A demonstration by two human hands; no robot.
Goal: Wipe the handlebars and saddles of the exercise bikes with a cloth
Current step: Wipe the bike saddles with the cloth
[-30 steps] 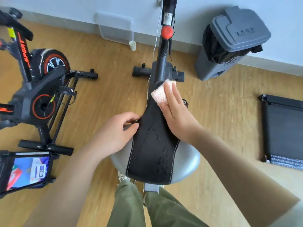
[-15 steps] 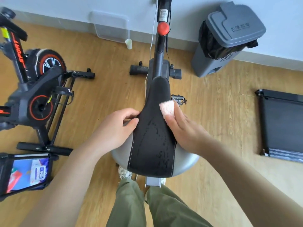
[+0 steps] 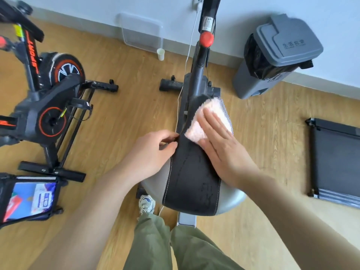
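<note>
Along saddle edge, right hand on cloth

The cloth lies on the saddle under the right hand, the left hand at the saddle's left edge — another bike to the left, a bin behind right against the wall.
</note>
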